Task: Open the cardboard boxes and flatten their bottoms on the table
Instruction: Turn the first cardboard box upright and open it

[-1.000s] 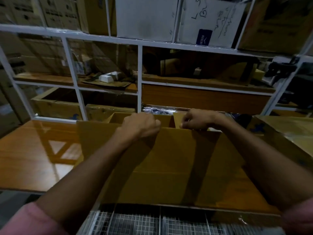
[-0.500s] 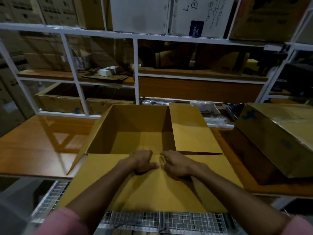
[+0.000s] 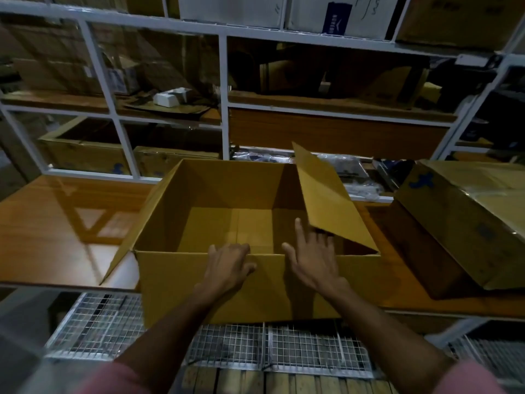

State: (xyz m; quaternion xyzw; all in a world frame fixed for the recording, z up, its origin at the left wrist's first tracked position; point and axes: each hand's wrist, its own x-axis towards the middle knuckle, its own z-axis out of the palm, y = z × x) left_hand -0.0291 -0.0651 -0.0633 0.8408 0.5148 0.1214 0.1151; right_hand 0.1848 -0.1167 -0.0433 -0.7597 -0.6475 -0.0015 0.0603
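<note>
I see the open cardboard box (image 3: 227,211) standing upright on the wooden table (image 3: 56,223), its near flap (image 3: 255,288) hanging over the table's front edge and its right flap (image 3: 326,194) tilted up. My left hand (image 3: 227,265) is curled over the near rim with its fingers hooked inside, gripping the rim, while my right hand (image 3: 312,260) is spread open just beside it, fingers reaching under the raised flap. A second box (image 3: 468,223) lies on the table well to the right

Left hand (image 3: 228,264) curled, right hand (image 3: 314,260) flat with fingers spread
</note>
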